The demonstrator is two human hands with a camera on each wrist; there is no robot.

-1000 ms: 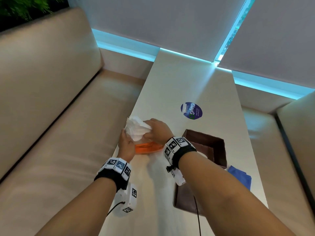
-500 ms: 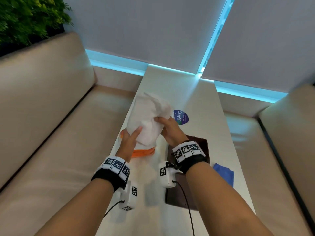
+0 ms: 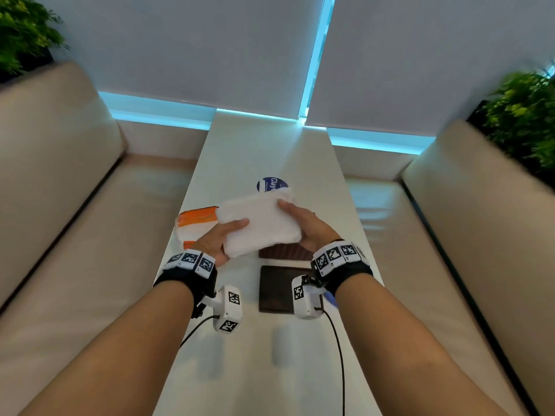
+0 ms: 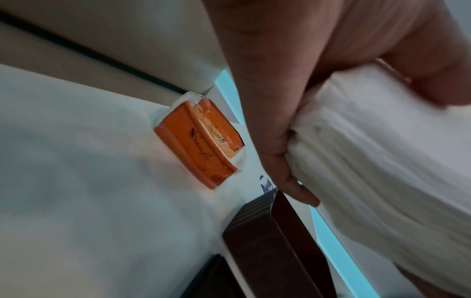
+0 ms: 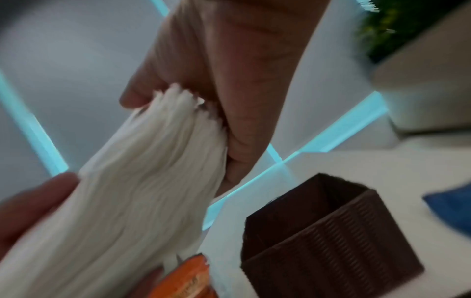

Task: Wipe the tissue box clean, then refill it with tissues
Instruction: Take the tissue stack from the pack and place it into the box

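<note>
Tissue stack [image 3: 258,226]: held flat above tabletop [image 3: 240,151] between left hand [image 3: 220,240] and right hand [image 3: 309,228], fingers curled round its ends; earlier upright, now over brown tissue box [image 5: 328,227].

The stack of tissues [image 3: 259,225] was lifted clear of the orange wrapper [image 3: 196,224] and carried toward 3 o'clock, until it was held in the air above the open brown tissue box [image 5: 328,231]. Where it had been bunched and standing tall half a second before, it was now turned flat and level. The left hand [image 3: 220,240] was shifted to the near corner at 7 o'clock, thumb laid on top; the right hand [image 3: 309,228] was moved to the edge at 3 o'clock. The wrapper was left lying flattened on the table [image 3: 255,355] at 9 o'clock from the stack, no longer touched by either hand.
</note>
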